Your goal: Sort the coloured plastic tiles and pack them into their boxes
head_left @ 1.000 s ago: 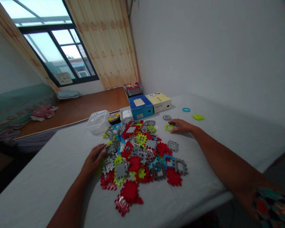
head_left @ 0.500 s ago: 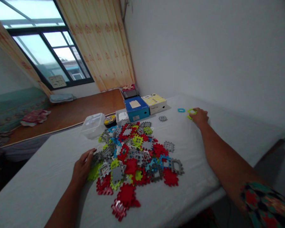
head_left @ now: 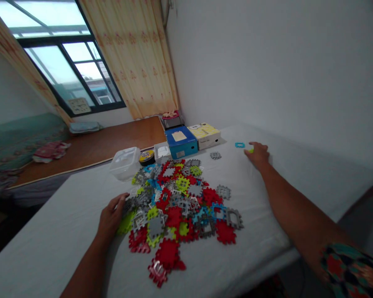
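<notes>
A heap of interlocking plastic tiles (head_left: 174,217) in red, grey, lime, blue and white spreads over the white-covered table (head_left: 65,231). At the heap's left edge rests my left hand (head_left: 112,213), fingers loosely stretched out and holding nothing; a lime tile (head_left: 126,222) lies beside it. My right hand (head_left: 258,155) reaches far to the right, its thumb and fingers closed about a lime tile (head_left: 251,150) low at the table surface, mostly covered by the hand. Just left of it lies a blue frame tile (head_left: 239,145). A single grey tile (head_left: 215,155) lies further left.
Behind the heap stand a clear plastic box (head_left: 124,163), a round black-and-yellow tin (head_left: 147,157), a small white box (head_left: 161,152), a blue box (head_left: 182,142) and a yellow-white box (head_left: 205,135). A white wall (head_left: 282,74) borders the table's far right side.
The lime tile in my right hand has gone from raised to low at the table, now more covered by the fingers. My left hand stays by the heap. The view has shifted slightly.
</notes>
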The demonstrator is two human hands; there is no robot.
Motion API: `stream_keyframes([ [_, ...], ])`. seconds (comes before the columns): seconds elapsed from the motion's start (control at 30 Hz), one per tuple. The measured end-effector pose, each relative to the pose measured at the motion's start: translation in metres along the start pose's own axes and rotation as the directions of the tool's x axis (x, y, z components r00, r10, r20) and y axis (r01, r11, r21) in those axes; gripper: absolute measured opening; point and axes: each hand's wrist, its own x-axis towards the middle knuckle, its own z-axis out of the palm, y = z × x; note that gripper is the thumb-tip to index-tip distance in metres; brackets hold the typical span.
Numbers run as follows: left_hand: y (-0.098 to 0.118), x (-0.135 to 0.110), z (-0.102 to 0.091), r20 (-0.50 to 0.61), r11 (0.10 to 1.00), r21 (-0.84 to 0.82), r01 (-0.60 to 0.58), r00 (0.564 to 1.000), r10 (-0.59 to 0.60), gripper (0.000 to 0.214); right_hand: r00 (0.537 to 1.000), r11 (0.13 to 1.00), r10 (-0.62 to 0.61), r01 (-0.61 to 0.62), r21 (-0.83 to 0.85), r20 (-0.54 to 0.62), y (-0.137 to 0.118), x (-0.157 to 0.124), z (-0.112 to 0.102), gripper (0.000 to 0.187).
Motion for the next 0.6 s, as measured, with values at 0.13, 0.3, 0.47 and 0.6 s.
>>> stream_keyframes([
  [0.13,0.002,-0.001,0.001,-0.017,1.000,0.014,-0.001,1.000,0.002,0.057,0.831,0.805,-0.545,0.481,0.348,0.112,-0.057,-0.033,0.021,0.039],
  [0.3,0.000,-0.001,0.001,0.010,1.000,0.031,-0.001,1.000,0.001,0.057,0.459,0.506,-0.860,0.708,0.493,0.224,-0.122,-0.086,0.044,0.057],
  [0.47,0.001,-0.001,0.001,0.020,0.999,0.054,-0.003,1.000,0.002,0.055,0.451,0.596,-0.801,0.664,0.452,0.394,-0.138,-0.098,0.049,0.068],
  [0.6,0.001,0.000,0.001,0.033,0.997,0.076,0.019,0.999,-0.021,0.056,0.432,0.571,-0.821,0.641,0.513,0.373,-0.133,-0.094,0.052,0.061],
])
